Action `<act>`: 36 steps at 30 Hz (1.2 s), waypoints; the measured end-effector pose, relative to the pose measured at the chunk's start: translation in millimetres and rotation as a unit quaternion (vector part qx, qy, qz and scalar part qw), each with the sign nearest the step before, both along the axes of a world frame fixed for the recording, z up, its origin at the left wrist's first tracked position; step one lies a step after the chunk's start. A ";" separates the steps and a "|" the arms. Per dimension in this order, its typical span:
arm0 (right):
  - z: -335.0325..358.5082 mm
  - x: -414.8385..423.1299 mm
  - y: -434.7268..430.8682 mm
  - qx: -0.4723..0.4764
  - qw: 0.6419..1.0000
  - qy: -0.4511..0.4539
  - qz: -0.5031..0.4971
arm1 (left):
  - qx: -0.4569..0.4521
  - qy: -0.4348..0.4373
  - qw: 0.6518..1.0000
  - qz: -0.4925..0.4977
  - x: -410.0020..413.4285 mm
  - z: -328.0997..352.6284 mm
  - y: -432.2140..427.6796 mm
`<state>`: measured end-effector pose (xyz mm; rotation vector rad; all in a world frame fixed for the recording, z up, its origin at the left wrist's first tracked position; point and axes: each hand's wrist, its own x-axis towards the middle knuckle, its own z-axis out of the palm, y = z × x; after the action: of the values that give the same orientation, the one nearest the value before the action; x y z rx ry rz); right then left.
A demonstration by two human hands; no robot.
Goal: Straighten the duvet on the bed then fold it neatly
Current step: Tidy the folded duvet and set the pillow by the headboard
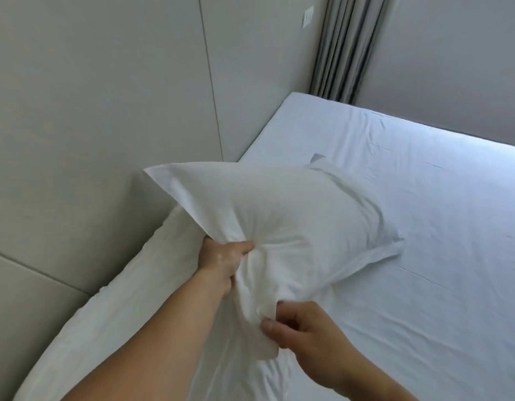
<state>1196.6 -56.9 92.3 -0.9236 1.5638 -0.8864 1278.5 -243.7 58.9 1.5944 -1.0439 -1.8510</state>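
1. Both hands first: my left hand (225, 260) is closed in a fist around a bunch of white cloth on the near edge of a pillow (279, 215), and my right hand (302, 328), lower and to the right of it, pinches a fold of the same cloth between thumb and fingers.
2. Bed (424, 227): it spreads ahead and to the right of my hands, covered in a pale sheet with light creases. From what I can see, no duvet is laid out on that side.
3. Duvet (105, 314): I judge the long white roll below and to the left of my left forearm, against the padded wall (91, 111), to be it, though I cannot be sure. It should be soft, bulky and light, limp with no stiffness, so I would take it by its corners or along an edge.
4. Pillow: puffy and light, lifted at my end, its far corner resting on the sheet beyond my hands. It looks as though it has to be cleared off before the duvet can be spread.
5. Arms: both forearms reach forward and up from the bottom of the view, the left higher and further out, the right wrist bent inward.
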 end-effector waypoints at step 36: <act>-52.3 93.4 59.5 0.106 0.917 -0.051 -0.381 | 0.031 -0.117 0.992 0.033 302.9 -25.2 165.0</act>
<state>1290.0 2.6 40.0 -0.0763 1.9068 -1.2361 1581.4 -78.7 33.7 1.8949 -1.0242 -1.6979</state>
